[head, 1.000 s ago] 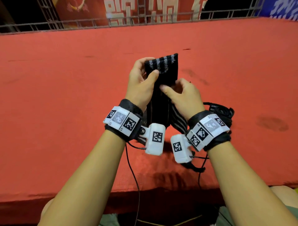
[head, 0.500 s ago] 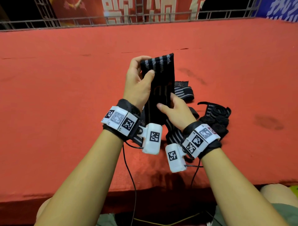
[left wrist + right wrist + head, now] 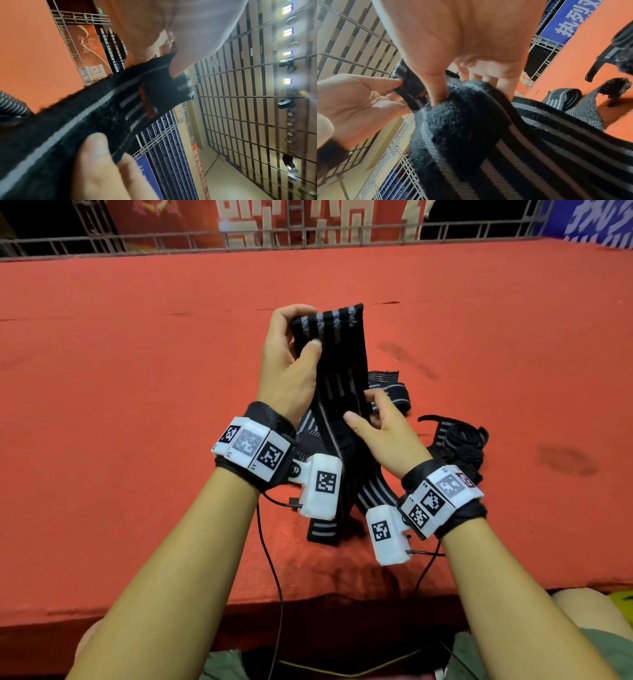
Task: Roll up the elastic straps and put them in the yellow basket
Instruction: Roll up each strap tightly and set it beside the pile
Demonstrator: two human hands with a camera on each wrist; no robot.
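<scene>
A black elastic strap with grey stripes (image 3: 342,371) stands upright above the red table. My left hand (image 3: 294,347) pinches its top end between thumb and fingers, also shown in the left wrist view where the strap (image 3: 96,111) runs across. My right hand (image 3: 373,419) pinches the strap lower down; in the right wrist view the strap (image 3: 488,132) bends over below my thumb. Its tail (image 3: 323,530) lies on the table. The yellow basket is not in view.
More black straps lie on the red table (image 3: 137,405): one flat piece (image 3: 394,392) behind my right hand and a tangled pile (image 3: 459,443) to the right. A metal railing (image 3: 308,237) borders the far edge. Cables hang from both wrists.
My right hand slid down the strap from near the top to its middle. The left hand kept its hold on the top end. More straps on the table have come into view.
</scene>
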